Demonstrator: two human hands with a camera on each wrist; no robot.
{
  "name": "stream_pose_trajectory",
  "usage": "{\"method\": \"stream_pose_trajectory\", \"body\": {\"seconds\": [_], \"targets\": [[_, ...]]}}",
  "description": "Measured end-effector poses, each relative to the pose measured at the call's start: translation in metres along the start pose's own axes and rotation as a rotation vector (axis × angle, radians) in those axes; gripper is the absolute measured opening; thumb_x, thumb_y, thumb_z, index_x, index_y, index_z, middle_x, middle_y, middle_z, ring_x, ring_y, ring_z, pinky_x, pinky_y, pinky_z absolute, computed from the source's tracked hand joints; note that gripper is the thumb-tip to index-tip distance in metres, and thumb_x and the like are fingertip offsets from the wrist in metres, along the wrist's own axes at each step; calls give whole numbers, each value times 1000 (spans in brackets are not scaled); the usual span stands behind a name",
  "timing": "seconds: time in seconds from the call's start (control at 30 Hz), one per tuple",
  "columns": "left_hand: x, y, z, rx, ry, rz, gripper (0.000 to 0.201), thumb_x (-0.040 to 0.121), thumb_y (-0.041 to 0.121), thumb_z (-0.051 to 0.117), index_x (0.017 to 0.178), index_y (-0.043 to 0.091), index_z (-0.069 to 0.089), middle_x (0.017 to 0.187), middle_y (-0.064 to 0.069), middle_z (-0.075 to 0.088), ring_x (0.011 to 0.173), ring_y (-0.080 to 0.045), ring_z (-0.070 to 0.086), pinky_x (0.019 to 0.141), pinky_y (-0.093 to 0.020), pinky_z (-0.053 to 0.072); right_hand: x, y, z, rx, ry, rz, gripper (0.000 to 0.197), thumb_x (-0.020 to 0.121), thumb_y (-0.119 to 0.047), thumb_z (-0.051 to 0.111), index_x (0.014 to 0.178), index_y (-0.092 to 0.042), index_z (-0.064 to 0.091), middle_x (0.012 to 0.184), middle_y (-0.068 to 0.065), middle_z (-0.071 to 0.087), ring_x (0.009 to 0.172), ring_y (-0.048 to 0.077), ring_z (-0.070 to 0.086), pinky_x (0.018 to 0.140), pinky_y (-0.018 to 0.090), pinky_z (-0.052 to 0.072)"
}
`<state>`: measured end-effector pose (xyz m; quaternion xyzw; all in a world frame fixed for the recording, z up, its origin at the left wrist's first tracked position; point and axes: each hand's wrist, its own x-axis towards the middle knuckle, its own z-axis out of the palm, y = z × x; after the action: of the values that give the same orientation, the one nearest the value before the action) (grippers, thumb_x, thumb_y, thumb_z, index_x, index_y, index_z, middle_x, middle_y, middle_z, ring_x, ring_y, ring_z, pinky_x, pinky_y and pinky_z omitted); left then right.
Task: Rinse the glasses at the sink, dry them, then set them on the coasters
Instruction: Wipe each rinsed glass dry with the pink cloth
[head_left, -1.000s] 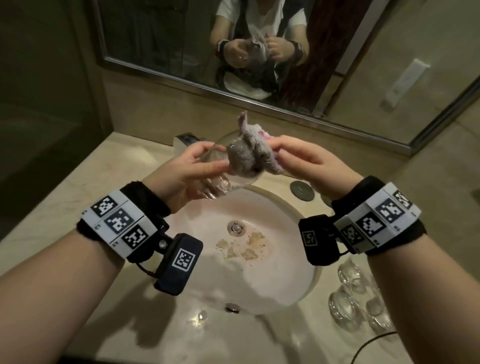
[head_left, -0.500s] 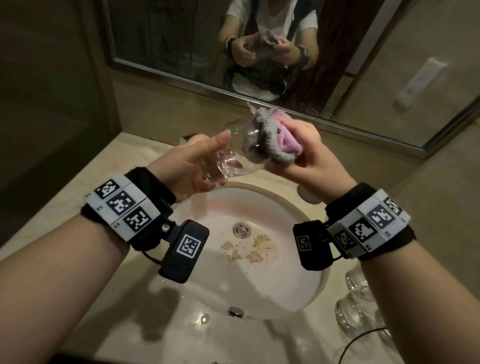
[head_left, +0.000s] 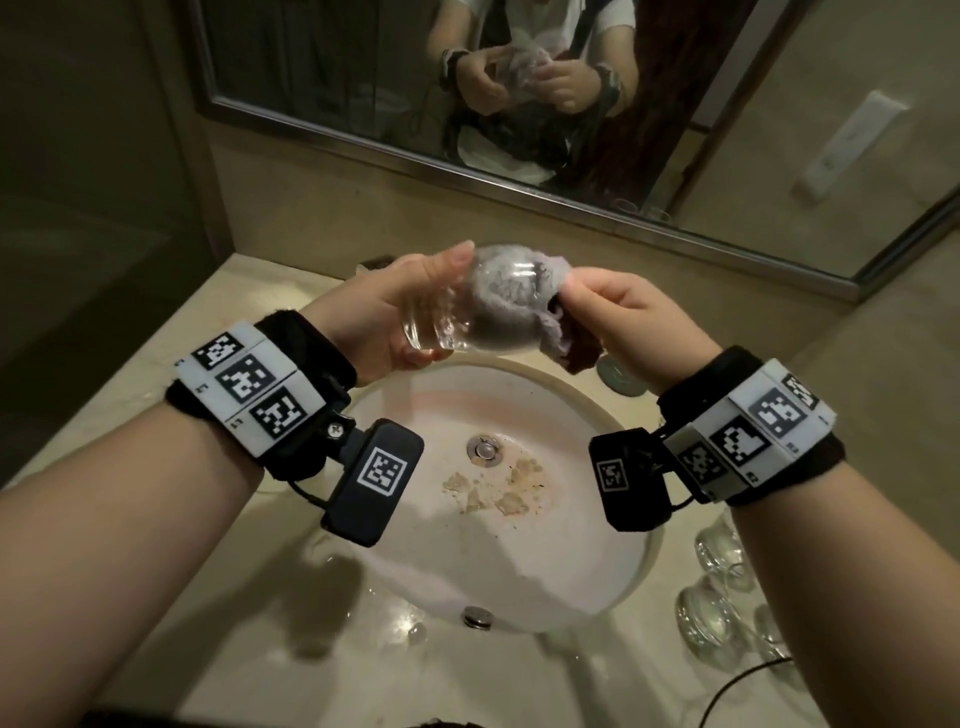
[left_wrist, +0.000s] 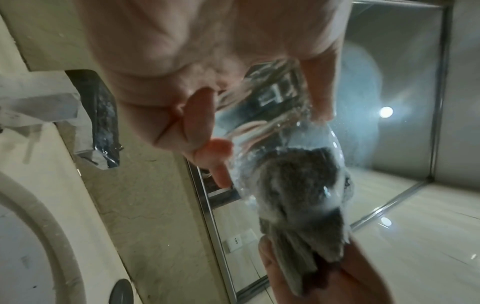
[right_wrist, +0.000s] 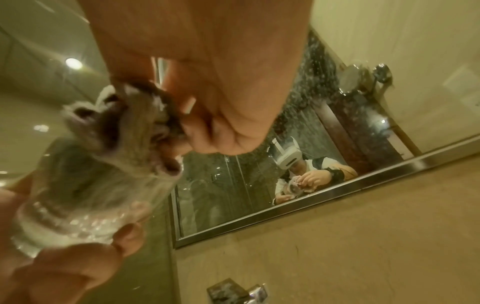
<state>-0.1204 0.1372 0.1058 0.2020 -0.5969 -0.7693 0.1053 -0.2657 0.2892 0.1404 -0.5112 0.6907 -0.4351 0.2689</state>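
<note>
Nearest me, at 4 o'clock on the counter, several more glasses (head_left: 719, 618) wait beside the sink (head_left: 631, 571). Above the basin, toward 12 o'clock, my left hand (head_left: 387, 312) curls round the base of the tilted glass (head_left: 467, 312) while my right hand (head_left: 628, 312) pinches the grey cloth (head_left: 511, 301) stuffed into its bowl. I judge this the drying step; next I should withdraw the cloth, then find the coasters, not in view.

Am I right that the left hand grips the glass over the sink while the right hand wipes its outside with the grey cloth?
Not quite: the grey cloth is stuffed inside the glass, as the head view shows. The left hand does grip it over the sink, and the right hand works the cloth.
</note>
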Motion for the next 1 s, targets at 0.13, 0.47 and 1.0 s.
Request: {"method": "stream_pose_trajectory", "body": {"seconds": [0.13,0.47,1.0], "targets": [[2,0,9,49,-15,5,95,41,69,79,115,14,54,109,-10,64,88,-24,59,72,-31,48,1,-3,5,-28,96,84,44,94,-40,44,80,-1,58,70,12,50,62,23,45,60,26,40],[-2,11,17,-125,-134,-38,70,72,66,53,123,20,58,110,-12,62,67,-15,52,56,-22,30,-15,9,-5,-8,-50,-110,80,64,-32,77,133,-35,36,136,-18,44,125,-3,44,109,20,32],[6,11,25,320,31,213,70,56,60,72,94,5,51,74,-6,53,59,-14,50,53,-28,39,-9,9,17,348,-42,52,51,65,-4,70,112,-18,57,106,2,68,101,16,65,91,27,51]]}}
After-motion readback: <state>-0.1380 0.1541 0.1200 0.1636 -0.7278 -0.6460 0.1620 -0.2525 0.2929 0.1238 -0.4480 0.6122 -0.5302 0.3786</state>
